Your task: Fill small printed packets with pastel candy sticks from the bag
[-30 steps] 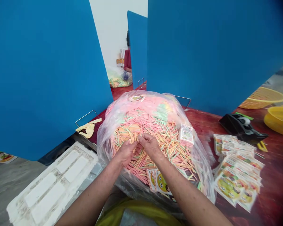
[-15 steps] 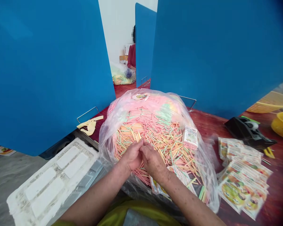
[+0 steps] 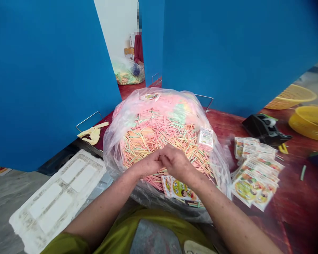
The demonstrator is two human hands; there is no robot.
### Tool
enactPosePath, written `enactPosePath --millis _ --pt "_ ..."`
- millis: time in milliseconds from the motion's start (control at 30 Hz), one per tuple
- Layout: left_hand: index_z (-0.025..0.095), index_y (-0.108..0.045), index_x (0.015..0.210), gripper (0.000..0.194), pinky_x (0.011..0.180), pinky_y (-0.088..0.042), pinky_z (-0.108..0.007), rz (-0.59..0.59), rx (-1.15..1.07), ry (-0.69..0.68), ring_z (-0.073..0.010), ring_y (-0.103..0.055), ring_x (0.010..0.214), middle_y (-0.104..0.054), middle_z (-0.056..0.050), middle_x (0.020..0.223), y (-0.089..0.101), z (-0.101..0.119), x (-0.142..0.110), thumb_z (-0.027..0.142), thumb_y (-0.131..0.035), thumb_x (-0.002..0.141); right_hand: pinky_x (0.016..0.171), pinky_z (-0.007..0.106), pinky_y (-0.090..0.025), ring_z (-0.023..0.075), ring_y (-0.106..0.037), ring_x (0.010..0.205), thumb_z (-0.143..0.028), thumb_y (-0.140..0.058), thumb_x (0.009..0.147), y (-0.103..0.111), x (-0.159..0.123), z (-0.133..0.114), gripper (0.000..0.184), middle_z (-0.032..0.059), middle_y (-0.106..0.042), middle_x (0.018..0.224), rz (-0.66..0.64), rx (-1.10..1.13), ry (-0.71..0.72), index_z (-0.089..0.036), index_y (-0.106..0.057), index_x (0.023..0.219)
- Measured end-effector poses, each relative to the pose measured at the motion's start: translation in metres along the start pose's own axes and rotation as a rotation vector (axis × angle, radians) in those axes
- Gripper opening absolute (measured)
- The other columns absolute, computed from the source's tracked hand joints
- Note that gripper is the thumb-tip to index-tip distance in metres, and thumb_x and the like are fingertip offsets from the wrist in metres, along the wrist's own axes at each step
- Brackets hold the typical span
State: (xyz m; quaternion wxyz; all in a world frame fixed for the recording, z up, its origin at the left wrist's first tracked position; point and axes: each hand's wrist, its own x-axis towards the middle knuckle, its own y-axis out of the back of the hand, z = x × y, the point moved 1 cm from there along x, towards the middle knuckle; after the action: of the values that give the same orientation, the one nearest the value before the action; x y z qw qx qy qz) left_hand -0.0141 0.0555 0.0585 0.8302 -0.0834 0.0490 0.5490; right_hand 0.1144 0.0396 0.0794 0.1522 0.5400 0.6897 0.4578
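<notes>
Head view: hands [image 3: 175,161] touch over pastel sticks [image 3: 169,130]; grip unclear.

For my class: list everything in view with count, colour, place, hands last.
Sticks: too many to count, pastel, centre bag
Bags: two, clear, centre and background
Packets: several, multicoloured, amid sticks and right
Table: one, dark red, beneath
Tape dispenser: one, black, right
Baskets: two, yellow, far right
Partitions: at least three, blue, across background
Wire stands: three, silvery, partition bases
Foam slab: one, white, lower left
Scrap: one, pale yellow, left
Sleeve of co-worker: one, dark red, background
Boxes: at least two, orange and white, background
Shirt: one, olive, bottom
Left hand: one, bare, centre
Right hand: one, bare, touching left
</notes>
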Motion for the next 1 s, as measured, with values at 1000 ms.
enactPosePath --millis 1000 --pt "0.018 -0.062 0.066 0.008 0.07 -0.033 -0.033 -0.217 1.302 -0.309 -0.0223 -0.057 0.07 -0.064 -0.006 0.069 -0.047 -0.036 0.009 0.022 -0.057 0.071 0.062 0.026 -0.048 0.0153 -0.055 0.072 -0.011 -0.039 0.082 -0.01 -0.11 0.05 0.021 0.0063 -0.054 0.079 0.108 -0.017 -0.033 -0.018 -0.059 0.082"
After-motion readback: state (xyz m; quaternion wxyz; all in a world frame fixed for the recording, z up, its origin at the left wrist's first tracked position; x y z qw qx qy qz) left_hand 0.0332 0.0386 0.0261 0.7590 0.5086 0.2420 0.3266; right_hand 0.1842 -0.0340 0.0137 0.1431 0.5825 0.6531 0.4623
